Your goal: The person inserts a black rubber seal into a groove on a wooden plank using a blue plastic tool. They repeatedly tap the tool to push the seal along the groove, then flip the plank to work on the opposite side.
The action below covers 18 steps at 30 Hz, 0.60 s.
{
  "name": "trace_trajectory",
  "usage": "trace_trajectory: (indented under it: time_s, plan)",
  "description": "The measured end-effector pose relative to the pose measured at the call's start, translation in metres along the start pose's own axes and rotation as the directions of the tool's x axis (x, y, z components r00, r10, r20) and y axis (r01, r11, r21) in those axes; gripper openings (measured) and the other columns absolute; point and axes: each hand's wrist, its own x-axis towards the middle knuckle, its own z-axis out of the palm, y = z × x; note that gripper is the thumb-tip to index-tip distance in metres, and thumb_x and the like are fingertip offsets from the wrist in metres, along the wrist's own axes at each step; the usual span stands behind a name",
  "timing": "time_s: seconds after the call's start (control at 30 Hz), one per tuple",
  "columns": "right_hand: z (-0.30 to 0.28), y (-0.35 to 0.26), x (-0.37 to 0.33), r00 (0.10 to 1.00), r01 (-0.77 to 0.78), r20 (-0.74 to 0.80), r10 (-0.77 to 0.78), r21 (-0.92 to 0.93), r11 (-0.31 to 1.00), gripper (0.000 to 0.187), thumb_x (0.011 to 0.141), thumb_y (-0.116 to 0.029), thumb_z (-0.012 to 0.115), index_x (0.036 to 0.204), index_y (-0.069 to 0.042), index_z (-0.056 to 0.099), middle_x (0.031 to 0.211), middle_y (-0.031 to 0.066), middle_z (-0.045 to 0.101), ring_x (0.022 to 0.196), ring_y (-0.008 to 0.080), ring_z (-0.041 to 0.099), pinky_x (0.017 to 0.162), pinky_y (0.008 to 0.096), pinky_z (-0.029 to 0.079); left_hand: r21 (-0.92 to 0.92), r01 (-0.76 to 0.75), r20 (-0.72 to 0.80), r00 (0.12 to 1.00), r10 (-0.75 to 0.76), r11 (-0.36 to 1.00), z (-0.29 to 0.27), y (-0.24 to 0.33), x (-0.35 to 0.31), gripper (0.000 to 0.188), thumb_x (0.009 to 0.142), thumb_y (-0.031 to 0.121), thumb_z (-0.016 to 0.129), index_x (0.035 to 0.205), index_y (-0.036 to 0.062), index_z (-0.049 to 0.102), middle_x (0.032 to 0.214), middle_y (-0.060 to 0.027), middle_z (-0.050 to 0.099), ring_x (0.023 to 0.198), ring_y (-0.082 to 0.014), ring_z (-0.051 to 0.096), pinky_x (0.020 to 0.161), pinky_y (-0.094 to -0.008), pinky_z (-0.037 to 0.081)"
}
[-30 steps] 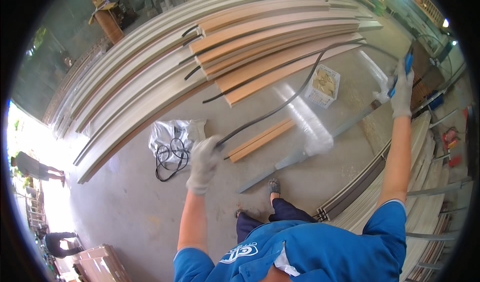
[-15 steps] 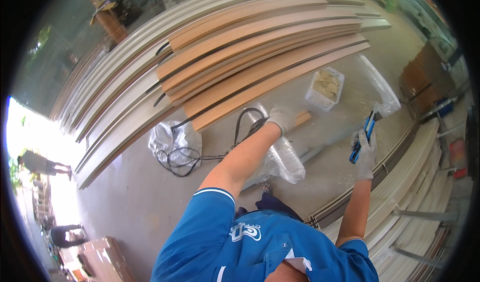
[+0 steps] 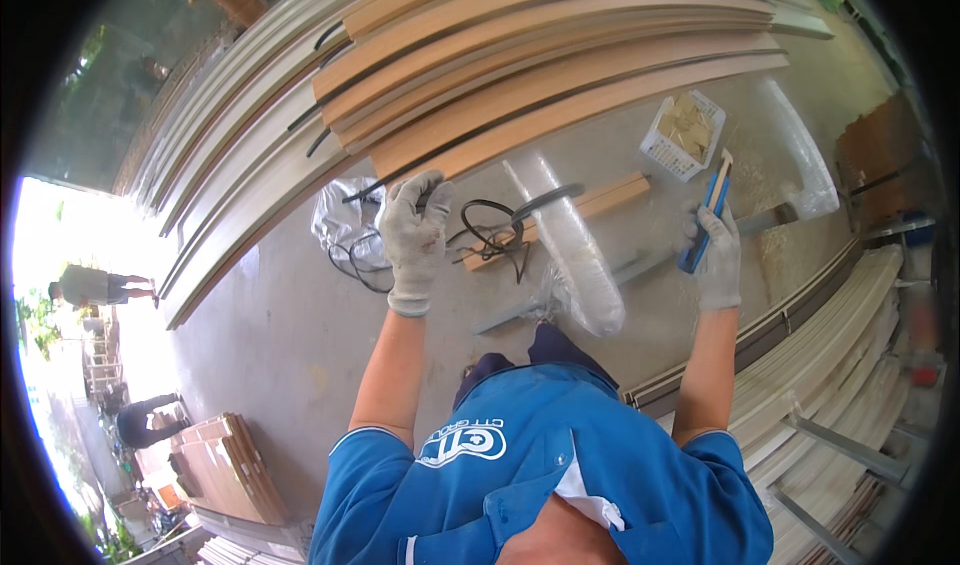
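The right hand, gloved, has its fingers clamped around the handle of a blue utility knife, its working end tipped up toward the white basket. For a sound hold, the grip belongs well behind the blade end, the tip pointed away from the body and the left hand, with the wrist loose. The left hand, also gloved, is raised with its fingers curled beside the end of the orange-brown boards; whether they pinch anything I cannot tell, as a dark strip runs just behind them.

The knife looks slim and straight, blue along its body with a paler upper end (too small to say how much blade is out). Below the boards, a black cord is bunched in loose, uneven loops between the left hand and the clear plastic roll, partly blurred where it crosses the roll.
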Motion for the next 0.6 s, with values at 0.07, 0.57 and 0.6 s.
trace_trajectory:
  time_s: [0.07, 0.57, 0.6]
  plan:
    - [0.013, 0.003, -0.002, 0.990, 0.052, 0.128, -0.060, 0.062, 0.997, 0.034, 0.101, -0.003, 0.053, 0.135, -0.001, 0.053, 0.099, 0.0078, 0.064, 0.073, 0.0101, 0.057, 0.060, 0.0248, 0.047, 0.068, -0.064, 0.080, 0.995, 0.059, 0.996, 0.000, -0.008, -0.014, 0.033, 0.085, 0.013, 0.079, 0.117, 0.0045, 0.071, 0.111, -0.0126, 0.070, 0.096, -0.0234, 0.068, 0.088, -0.0326, 0.054]
    - [0.057, 0.004, -0.053, 0.983, 0.185, 0.077, -0.169, -0.357, 0.916, 0.044, 0.101, -0.029, 0.066, 0.135, -0.004, 0.055, 0.093, 0.0052, 0.066, 0.072, 0.0095, 0.059, 0.064, 0.0267, 0.051, 0.134, -0.011, 0.757, 0.646, -0.096, 0.991, -0.079, -0.109, -0.034, 0.041, 0.095, 0.027, 0.067, 0.126, -0.0010, 0.065, 0.103, -0.0169, 0.071, 0.098, -0.0245, 0.067, 0.088, -0.0373, 0.051]
    - [0.067, 0.009, -0.060, 0.978, 0.206, 0.085, -0.189, -0.505, 0.838, 0.044, 0.093, -0.029, 0.075, 0.128, -0.006, 0.062, 0.097, 0.0071, 0.066, 0.077, 0.0145, 0.063, 0.067, 0.0297, 0.053, 0.230, -0.008, 0.690, 0.706, -0.157, 0.973, -0.121, -0.117, -0.037, 0.037, 0.094, 0.026, 0.068, 0.120, 0.0002, 0.069, 0.098, -0.0154, 0.071, 0.090, -0.0238, 0.066, 0.084, -0.0374, 0.051]
